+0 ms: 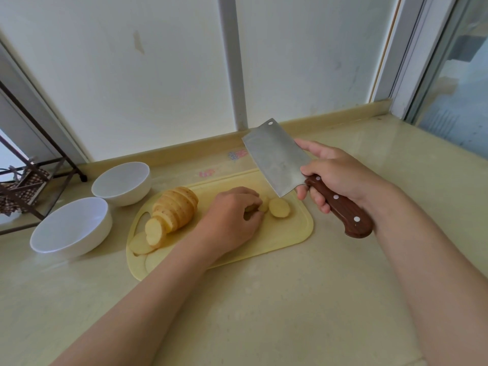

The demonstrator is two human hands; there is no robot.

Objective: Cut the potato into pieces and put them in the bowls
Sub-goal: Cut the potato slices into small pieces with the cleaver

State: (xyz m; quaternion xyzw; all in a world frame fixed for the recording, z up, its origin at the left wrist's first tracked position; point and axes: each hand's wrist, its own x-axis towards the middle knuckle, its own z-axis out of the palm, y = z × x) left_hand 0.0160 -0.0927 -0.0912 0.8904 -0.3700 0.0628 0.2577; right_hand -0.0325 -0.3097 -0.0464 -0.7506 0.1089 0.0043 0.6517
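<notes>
A sliced potato (174,210) lies in a fanned row on the left of the yellow cutting board (290,233), with loose round slices at its near end. My left hand (232,215) rests on the board's middle, fingers curled on a small potato piece (263,207); another round slice (279,207) lies just right of it. My right hand (335,175) grips the wooden handle of a cleaver (277,157), held above the board's right end with the blade pointing up and away. Two empty white bowls (71,228) (121,183) stand left of the board.
A dark metal rack (29,186) with checked cloth stands at the far left. A raised counter lip (184,151) and white wall panels close off the back. A window frame (412,62) rises at the right. The beige countertop (277,299) stretches toward me.
</notes>
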